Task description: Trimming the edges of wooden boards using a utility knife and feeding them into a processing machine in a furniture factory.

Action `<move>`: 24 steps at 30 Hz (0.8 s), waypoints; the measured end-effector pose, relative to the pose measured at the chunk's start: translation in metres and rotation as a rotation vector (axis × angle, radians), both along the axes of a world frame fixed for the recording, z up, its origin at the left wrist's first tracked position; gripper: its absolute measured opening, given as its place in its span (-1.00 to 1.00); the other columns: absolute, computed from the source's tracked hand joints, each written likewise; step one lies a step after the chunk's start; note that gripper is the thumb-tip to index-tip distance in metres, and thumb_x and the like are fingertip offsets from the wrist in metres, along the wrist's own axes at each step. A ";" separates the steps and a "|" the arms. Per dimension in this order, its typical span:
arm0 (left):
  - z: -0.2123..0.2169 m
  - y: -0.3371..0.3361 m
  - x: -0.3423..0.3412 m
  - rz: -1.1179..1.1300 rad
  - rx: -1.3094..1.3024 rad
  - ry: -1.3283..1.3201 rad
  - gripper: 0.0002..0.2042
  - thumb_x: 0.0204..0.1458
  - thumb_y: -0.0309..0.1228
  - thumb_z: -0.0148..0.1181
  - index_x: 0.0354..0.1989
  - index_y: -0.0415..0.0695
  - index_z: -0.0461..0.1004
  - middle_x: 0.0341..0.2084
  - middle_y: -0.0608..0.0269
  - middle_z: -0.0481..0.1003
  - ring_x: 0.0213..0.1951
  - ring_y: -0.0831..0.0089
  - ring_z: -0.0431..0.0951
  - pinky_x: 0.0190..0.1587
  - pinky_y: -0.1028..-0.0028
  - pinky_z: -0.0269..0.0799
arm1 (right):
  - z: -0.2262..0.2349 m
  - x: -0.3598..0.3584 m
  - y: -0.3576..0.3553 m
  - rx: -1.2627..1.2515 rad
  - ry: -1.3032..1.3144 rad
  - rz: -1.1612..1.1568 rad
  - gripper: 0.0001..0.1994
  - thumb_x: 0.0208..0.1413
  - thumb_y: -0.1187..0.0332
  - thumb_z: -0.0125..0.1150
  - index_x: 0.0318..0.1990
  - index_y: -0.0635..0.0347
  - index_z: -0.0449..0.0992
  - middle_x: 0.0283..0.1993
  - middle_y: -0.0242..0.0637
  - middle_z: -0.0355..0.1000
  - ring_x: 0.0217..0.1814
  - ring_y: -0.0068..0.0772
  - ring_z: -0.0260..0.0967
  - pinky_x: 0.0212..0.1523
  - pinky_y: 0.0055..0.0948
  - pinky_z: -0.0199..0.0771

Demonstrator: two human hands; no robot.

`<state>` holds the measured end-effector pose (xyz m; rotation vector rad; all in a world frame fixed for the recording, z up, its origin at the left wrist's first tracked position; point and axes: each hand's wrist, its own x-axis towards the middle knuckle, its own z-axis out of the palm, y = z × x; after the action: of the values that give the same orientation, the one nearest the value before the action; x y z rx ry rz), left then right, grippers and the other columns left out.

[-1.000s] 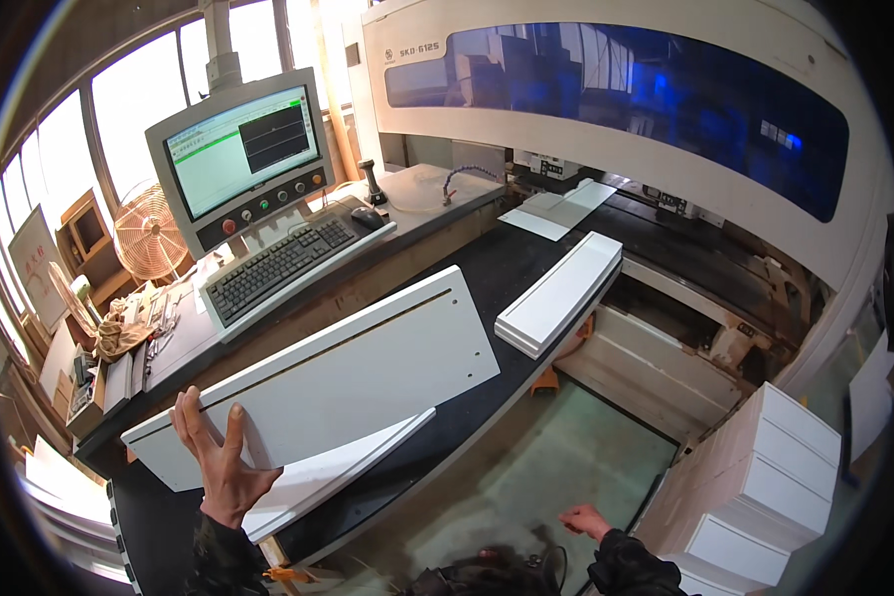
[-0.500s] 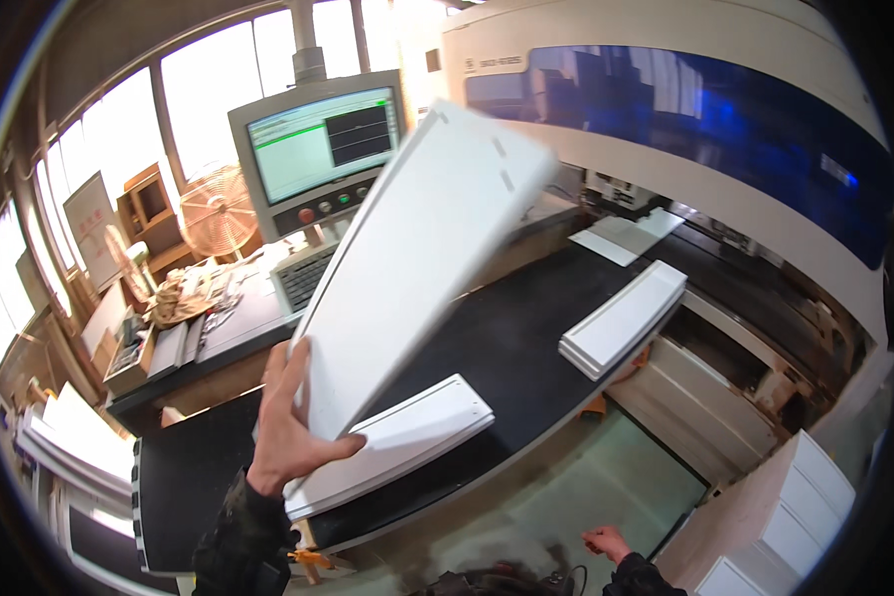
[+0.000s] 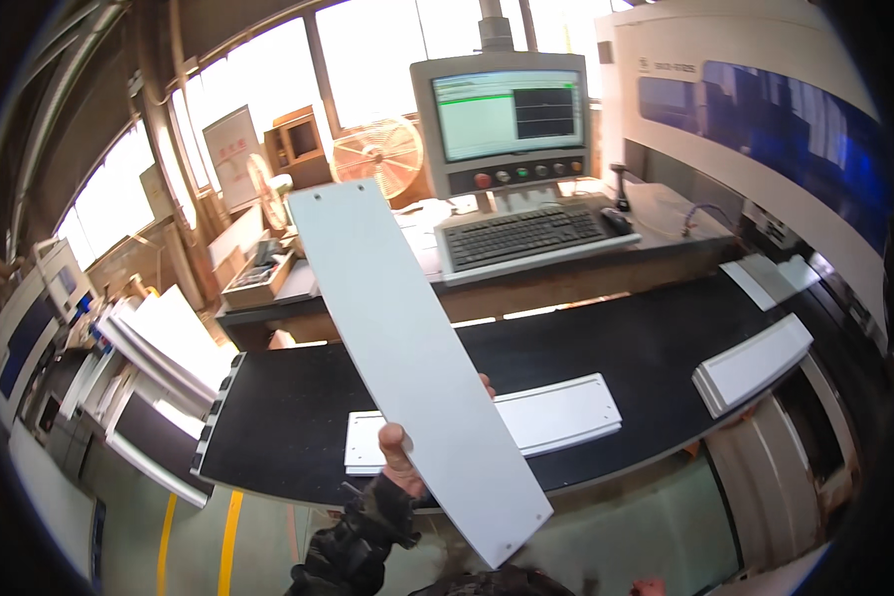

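My left hand (image 3: 399, 459) is closed around a long white panel (image 3: 417, 358), its thumb on the near face and fingertips showing past the far edge. The panel is tilted up over the black table, with small holes at its corners. Behind it, a stack of white panels (image 3: 566, 412) lies on the table, partly hidden by the held one. At the lower edge only a sliver of my right hand (image 3: 649, 588) shows; its fingers cannot be made out.
The black conveyor table (image 3: 278, 407) runs across the middle. A second white stack (image 3: 755, 363) and flat pieces (image 3: 765, 278) lie toward its right end. Beyond stand a keyboard (image 3: 526, 238), a monitor (image 3: 507, 109) and a large blue-and-white machine (image 3: 795, 109). More panels (image 3: 169, 348) stand at left.
The panel in my left hand has turned from leaning right to leaning left, its broad face now toward me. The view has swung left, and my right hand has slipped nearly out of sight.
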<state>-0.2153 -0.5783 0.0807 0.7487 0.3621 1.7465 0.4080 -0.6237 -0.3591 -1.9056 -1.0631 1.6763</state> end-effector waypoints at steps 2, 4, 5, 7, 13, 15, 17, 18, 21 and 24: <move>-0.019 -0.012 -0.006 -0.004 0.037 -0.035 0.35 -0.30 0.24 0.70 0.60 -0.38 0.15 0.44 -0.33 0.33 0.48 -0.08 0.40 0.37 -0.08 0.62 | 0.012 -0.006 0.007 -0.011 -0.007 0.040 -0.76 0.43 0.16 0.27 -0.19 0.12 0.64 -0.41 -0.48 0.46 -0.42 -0.54 0.26 -0.38 -0.37 0.29; -0.046 -0.031 -0.010 0.026 0.017 -0.050 0.40 -0.33 0.25 0.71 0.62 -0.37 0.11 0.47 -0.35 0.29 0.51 -0.12 0.37 0.41 -0.12 0.57 | 0.023 -0.011 0.014 -0.029 -0.002 0.079 -0.77 0.42 0.18 0.27 -0.21 0.13 0.63 -0.43 -0.48 0.43 -0.42 -0.56 0.25 -0.38 -0.37 0.28; -0.055 -0.038 -0.013 0.019 -0.011 -0.071 0.44 -0.36 0.26 0.72 0.65 -0.35 0.06 0.50 -0.38 0.25 0.53 -0.16 0.34 0.44 -0.16 0.53 | 0.025 -0.015 0.019 -0.017 0.003 0.101 -0.77 0.42 0.18 0.27 -0.21 0.13 0.63 -0.43 -0.48 0.43 -0.42 -0.56 0.25 -0.38 -0.37 0.28; -0.048 -0.056 -0.012 0.036 -0.044 -0.058 0.47 -0.39 0.27 0.73 0.66 -0.33 0.04 0.51 -0.40 0.23 0.55 -0.20 0.30 0.47 -0.20 0.47 | 0.028 -0.019 0.027 -0.032 -0.042 0.086 -0.78 0.41 0.20 0.26 -0.18 0.14 0.64 -0.42 -0.47 0.45 -0.42 -0.55 0.26 -0.37 -0.37 0.31; -0.069 -0.087 -0.022 0.005 -0.084 -0.059 0.54 -0.43 0.26 0.75 0.69 -0.28 -0.06 0.56 -0.43 0.14 0.61 -0.24 0.16 0.53 -0.31 0.32 | 0.051 -0.040 0.058 0.048 -0.028 0.155 -0.74 0.40 0.18 0.27 -0.15 0.20 0.66 -0.38 -0.38 0.51 -0.37 -0.47 0.35 -0.31 -0.29 0.41; -0.068 -0.091 -0.021 -0.010 -0.079 -0.084 0.54 -0.43 0.24 0.75 0.70 -0.26 -0.09 0.57 -0.42 0.11 0.63 -0.24 0.13 0.53 -0.34 0.30 | 0.050 -0.041 0.067 0.077 -0.015 0.173 -0.72 0.40 0.15 0.29 -0.10 0.22 0.67 -0.33 -0.35 0.54 -0.33 -0.45 0.40 -0.26 -0.29 0.45; -0.066 -0.092 -0.020 -0.027 -0.065 -0.104 0.54 -0.42 0.23 0.75 0.70 -0.24 -0.11 0.58 -0.42 0.08 0.64 -0.25 0.10 0.54 -0.36 0.27 | 0.045 -0.037 0.071 0.104 -0.007 0.181 -0.68 0.40 0.12 0.30 -0.05 0.23 0.68 -0.28 -0.32 0.58 -0.29 -0.43 0.45 -0.22 -0.29 0.50; -0.064 -0.092 -0.018 -0.031 -0.056 -0.109 0.54 -0.42 0.22 0.75 0.71 -0.23 -0.12 0.59 -0.42 0.07 0.64 -0.25 0.08 0.54 -0.38 0.26 | 0.047 -0.040 0.073 0.106 -0.002 0.181 -0.68 0.40 0.12 0.30 -0.05 0.23 0.68 -0.28 -0.32 0.58 -0.29 -0.43 0.45 -0.22 -0.29 0.50; -0.062 -0.093 -0.013 -0.040 -0.036 -0.136 0.54 -0.41 0.20 0.75 0.72 -0.21 -0.15 0.60 -0.41 0.03 0.66 -0.25 0.04 0.54 -0.42 0.22 | 0.105 -0.078 0.086 0.130 -0.030 0.169 -0.59 0.40 0.05 0.35 0.12 0.23 0.67 -0.11 -0.26 0.64 -0.16 -0.39 0.54 -0.08 -0.30 0.57; -0.060 -0.090 -0.011 -0.054 -0.019 -0.155 0.54 -0.40 0.19 0.75 0.72 -0.19 -0.18 0.61 -0.41 0.00 0.67 -0.26 0.01 0.54 -0.45 0.20 | 0.171 -0.115 0.094 0.117 0.015 0.253 -0.48 0.40 0.03 0.39 0.31 0.23 0.61 0.04 -0.24 0.66 -0.05 -0.38 0.58 0.05 -0.31 0.60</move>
<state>-0.2260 -0.6687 0.0205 0.5996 0.2508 1.7348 0.2932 -0.5295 -0.1883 -1.7412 -1.4128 1.7130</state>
